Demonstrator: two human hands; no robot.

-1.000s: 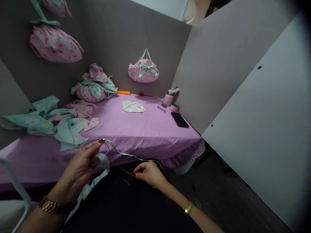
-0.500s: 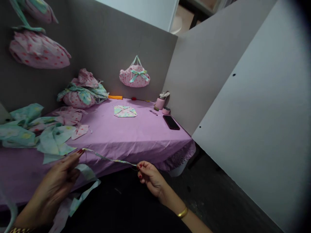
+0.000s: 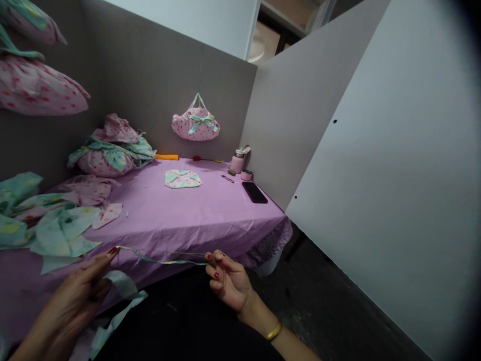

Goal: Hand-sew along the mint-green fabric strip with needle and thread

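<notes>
My left hand pinches one end of a narrow fabric strip, pale green with a yellow pattern, just off the table's front edge. The strip sags across to the fingers of my right hand. Above it a thin thread runs nearly straight between the two hands, its right end pinched by my right thumb and finger. Whether a needle is there is too small to tell. Below my left hand, wider pale green fabric hangs in a loop over my dark lap.
On the purple tablecloth lie a folded patterned cloth piece, a phone, a pink bottle and a small round tin. Fabric pieces heap at left. A pink bow-trimmed pouch hangs by the grey partition.
My right hand has turned, its fingers spreading a little. The thread now shows apart from the strip, which hangs slacker. The view has swung slightly right.
</notes>
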